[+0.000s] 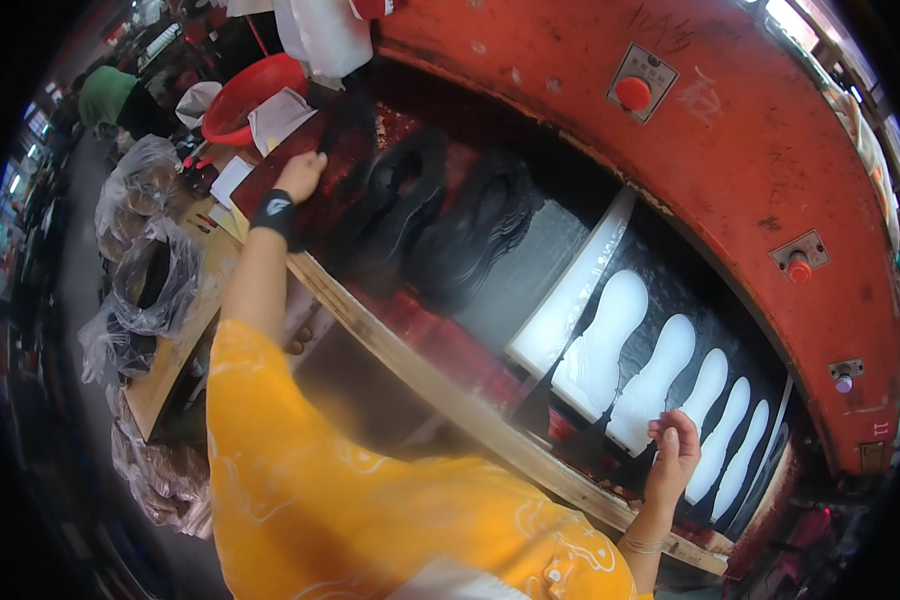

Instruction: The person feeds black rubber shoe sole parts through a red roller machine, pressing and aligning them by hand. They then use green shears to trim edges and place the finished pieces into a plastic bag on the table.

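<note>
My left hand, with a black wristband, is closed at the far left of the red machine's bed. Its fingertips meet the edge of a blurred black shoe sole. Beside it lie stacks of black shoe soles, one in the middle and a thicker one to its right. My right hand hovers over a row of white sole shapes on a dark surface. Its fingers are loosely curled and apart, with nothing visible in them. A pale bar separates the black stacks from the white shapes.
A red machine beam with a red button arches over the bed. The bed's wooden front edge runs before me. At left are a wooden table, clear plastic bags and a red basin. A person in green is farther back.
</note>
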Demonstrator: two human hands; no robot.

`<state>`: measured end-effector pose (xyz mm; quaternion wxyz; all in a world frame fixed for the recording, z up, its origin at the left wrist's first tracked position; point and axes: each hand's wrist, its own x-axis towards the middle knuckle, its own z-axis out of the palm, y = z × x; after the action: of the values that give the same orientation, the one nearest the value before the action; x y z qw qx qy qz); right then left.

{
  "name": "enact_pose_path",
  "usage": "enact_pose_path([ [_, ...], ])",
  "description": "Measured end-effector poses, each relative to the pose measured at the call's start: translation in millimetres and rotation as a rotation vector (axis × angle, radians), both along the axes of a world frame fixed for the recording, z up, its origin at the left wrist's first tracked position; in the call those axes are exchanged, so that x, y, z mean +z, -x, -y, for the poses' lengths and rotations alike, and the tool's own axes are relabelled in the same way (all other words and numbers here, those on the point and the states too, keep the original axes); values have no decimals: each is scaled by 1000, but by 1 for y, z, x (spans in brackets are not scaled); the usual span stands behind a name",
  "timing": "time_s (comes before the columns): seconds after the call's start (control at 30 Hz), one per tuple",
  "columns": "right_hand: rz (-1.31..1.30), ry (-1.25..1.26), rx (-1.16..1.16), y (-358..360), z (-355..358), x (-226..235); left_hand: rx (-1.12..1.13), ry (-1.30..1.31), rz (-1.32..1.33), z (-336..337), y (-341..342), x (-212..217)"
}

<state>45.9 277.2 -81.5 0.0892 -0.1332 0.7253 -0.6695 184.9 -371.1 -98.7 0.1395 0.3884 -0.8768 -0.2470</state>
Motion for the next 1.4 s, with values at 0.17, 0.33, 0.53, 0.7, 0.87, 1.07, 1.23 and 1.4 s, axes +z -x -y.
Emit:
enact_pose_path([
  [0.17, -233, -401, -269, 21, -106, 5, 271, 463, -194, 1, 9, -52],
  [0.33, -326, -996, -386, 4, -256, -21, -68, -154, -824, -177, -18, -14],
  [0.53, -93, -1068, -567, 27, -306, -31, -443, -645, -299, -379, 6, -20],
  [0.7, 104, -1474, -446, 21, -289, 17, -456, -251, -379, -413, 36, -21],
  [0.87, -174, -745, -463, -3, -284, 29, -414, -446, -469, -408, 19, 9],
  [1.07, 323, -322, -268, -101, -322, 49, -402, -683, -248, -397, -66, 54],
  [1.23, 50, -683, -422, -67, -370, 3, -438, -109, -269, -398, -30, 13],
  [1.4, -417, -1150, -479, 48, -393, -33, -640, 307, -307, -390, 56, -7],
])
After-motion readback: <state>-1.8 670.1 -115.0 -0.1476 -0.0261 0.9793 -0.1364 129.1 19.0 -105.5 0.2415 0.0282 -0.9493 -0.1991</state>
